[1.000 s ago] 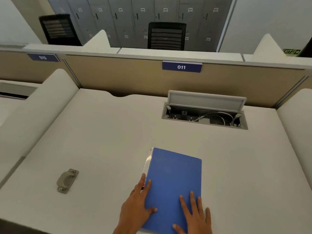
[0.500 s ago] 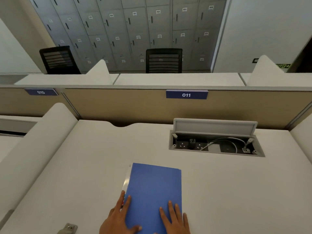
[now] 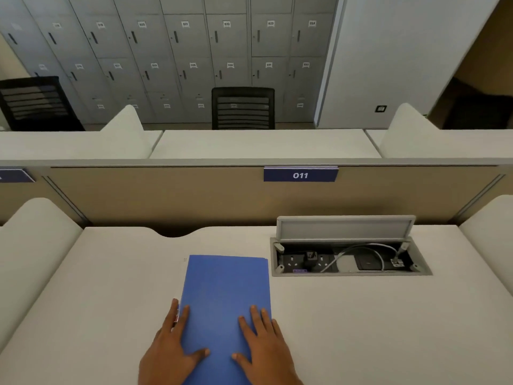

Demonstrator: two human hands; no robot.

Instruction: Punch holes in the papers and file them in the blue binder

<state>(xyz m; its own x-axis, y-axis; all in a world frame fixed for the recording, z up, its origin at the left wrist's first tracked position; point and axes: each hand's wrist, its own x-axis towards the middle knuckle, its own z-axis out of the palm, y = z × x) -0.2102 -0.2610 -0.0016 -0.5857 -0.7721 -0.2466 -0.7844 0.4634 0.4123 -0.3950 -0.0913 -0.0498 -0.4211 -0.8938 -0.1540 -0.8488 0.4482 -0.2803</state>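
- Since a second ago: view tilted upward; hole punch, formerly near-left on the desk, now out of frame; lockers (image 3: pixel 194 51) and far chairs fill the top; binder and both hands hold their former arrangement.
- Blue binder (image 3: pixel 226 304): closed, flat on the desk (image 3: pixel 361 329), near centre, spine to the left; a thin pale sheet edge shows along its left side.
- Left hand (image 3: pixel 172 354): open, palm down, fingers spread, resting across the binder's left edge and partly on the desk; grasping nothing.
- Right hand (image 3: pixel 263 345): open, flat on the cover's near-right corner; pressing, not gripping.
- Cable box (image 3: pixel 347 259): lid raised, right of the binder's far end, just beside it; sockets and a grey cable inside.
- Divider label "011" (image 3: pixel 300 175): far side.
- Progress, judged: no loose papers in sight; binder shut; filing appears complete, or very nearly. Remaining, if anything: release the cover.
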